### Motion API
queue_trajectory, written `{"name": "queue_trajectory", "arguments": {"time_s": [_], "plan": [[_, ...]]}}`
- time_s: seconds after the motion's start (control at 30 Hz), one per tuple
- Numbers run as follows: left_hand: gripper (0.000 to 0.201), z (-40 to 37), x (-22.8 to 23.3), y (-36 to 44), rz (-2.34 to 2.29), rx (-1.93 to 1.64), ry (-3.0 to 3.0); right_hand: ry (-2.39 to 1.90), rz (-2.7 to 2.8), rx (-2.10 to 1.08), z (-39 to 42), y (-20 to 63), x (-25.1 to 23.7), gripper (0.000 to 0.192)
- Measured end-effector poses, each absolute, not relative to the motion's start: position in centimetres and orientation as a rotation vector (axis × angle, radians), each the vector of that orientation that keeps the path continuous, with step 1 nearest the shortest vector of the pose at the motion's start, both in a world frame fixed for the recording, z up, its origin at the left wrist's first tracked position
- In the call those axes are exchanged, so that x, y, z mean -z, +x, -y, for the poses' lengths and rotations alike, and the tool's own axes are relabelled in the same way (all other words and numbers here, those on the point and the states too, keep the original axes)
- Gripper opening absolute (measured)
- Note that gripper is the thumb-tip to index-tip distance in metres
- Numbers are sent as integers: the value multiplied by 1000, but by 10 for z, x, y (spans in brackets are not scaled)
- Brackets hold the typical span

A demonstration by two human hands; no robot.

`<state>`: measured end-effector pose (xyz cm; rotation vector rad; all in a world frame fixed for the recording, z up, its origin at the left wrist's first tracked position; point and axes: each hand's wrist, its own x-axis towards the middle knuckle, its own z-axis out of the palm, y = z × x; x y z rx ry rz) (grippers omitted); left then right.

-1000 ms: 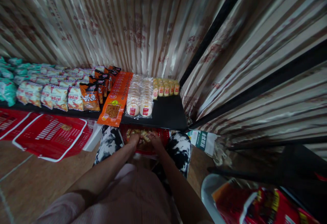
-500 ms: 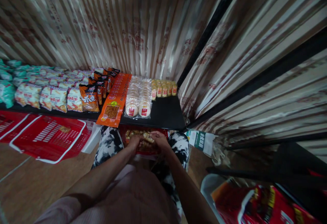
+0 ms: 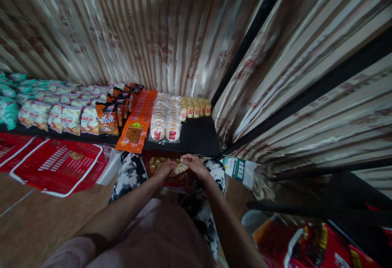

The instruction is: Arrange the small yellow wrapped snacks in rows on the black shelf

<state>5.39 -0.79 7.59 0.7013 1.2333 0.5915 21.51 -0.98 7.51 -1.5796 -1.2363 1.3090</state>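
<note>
Both hands have risen from the red basket [image 3: 171, 178] between the knees: the right hand [image 3: 193, 165] now lifts with fingers clamped on a small yellow snack pack [image 3: 180, 169], the left hand [image 3: 164, 169] curled on packs below. Bare black shelf [image 3: 199, 137] lies open ahead, before the yellow row [image 3: 196, 108].

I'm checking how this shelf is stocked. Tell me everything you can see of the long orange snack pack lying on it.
The long orange pack lies flat on the black shelf, running from the striped curtain at the back to the front edge, which its near end slightly overhangs. It looks like glossy plastic film. The near end shows a brown picture of stick-like snacks under a small yellow-green mark; a row of small repeated red marks runs along the rest. Orange-brown bags sit against its left side, clear packs of round white cakes against its right. Neither hand touches it.
</note>
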Motion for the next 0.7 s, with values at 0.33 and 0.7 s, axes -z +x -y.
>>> {"name": "queue_trajectory", "arguments": {"time_s": [0.33,0.7], "plan": [[16,8,-73,62,-1170,-624,649,-1525,1040,-1296,16,214,-91,39],[12,3,-96,73,-1105,-623,454,-1426,775,-1354,21,224,-90,51]]}}
